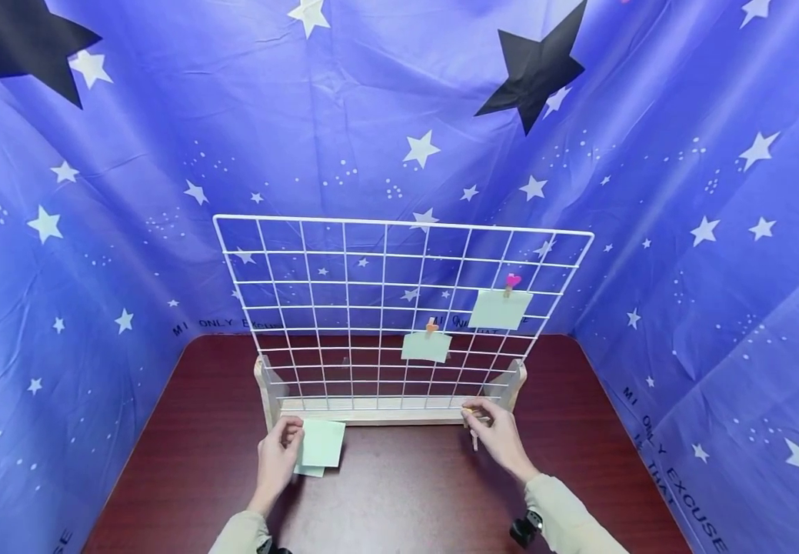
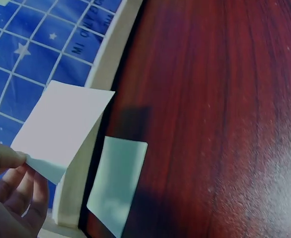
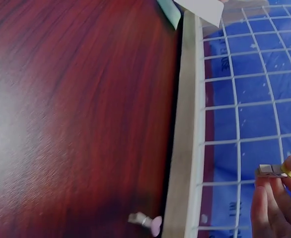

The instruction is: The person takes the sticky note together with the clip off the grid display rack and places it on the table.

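My left hand (image 1: 277, 458) pinches a pale green paper note (image 2: 63, 126) by its edge, thumb on top. The note is raised above a second green note (image 2: 118, 181) that lies on the table by the stand. In my right hand (image 1: 498, 438), thumb and fingers pinch a small wooden clothespin (image 3: 272, 171) with a yellow ornament, in front of the grid's lower right. Another clothespin (image 3: 146, 223) with a pink heart lies on the table below it. On the white wire grid (image 1: 402, 224) hang two green notes, one (image 1: 499, 312) higher at right, one (image 1: 427, 350) lower.
The grid stands in a wooden base (image 1: 378, 420) with a side support at each end. A pink-heart clothespin (image 1: 513, 282) and an orange one (image 1: 431, 327) fix the hanging notes. Blue star-patterned cloth (image 1: 344, 138) surrounds the dark red table (image 1: 399, 500).
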### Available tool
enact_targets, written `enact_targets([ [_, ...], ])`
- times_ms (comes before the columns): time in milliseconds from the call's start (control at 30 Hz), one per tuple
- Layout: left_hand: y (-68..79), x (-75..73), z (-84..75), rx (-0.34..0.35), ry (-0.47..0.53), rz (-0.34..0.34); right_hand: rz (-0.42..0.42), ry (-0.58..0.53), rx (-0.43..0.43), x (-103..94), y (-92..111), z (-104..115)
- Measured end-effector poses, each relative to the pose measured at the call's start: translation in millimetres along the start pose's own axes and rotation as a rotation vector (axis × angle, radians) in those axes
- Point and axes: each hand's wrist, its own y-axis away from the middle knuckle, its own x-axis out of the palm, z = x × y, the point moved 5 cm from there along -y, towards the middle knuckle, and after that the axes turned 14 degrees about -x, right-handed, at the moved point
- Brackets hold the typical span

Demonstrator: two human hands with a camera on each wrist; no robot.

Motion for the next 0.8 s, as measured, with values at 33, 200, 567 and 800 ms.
enact_targets([
  [33, 0.1, -0.4, 1.6, 0.0, -0.002, -0.001, -0.005, 0.005, -0.003, -0.9, 1.7, -2.6],
  [200, 0.5, -0.9, 8.5, -0.001, -0.037, 0.01, -0.046, 0.029, 0.015, -2.4, 12.6, -35.8],
  [567, 4.9, 0.3, 25.8, 0.028, -0.053, 0.018, -0.062, 0.136, 0.043, -10.1, 36.5, -71.6],
  [800, 5.2, 2.0, 29.9, -0.017, -0.099, 0.01, -0.053, 0.245, 0.101, -12.1, 50.8, -89.3],
])
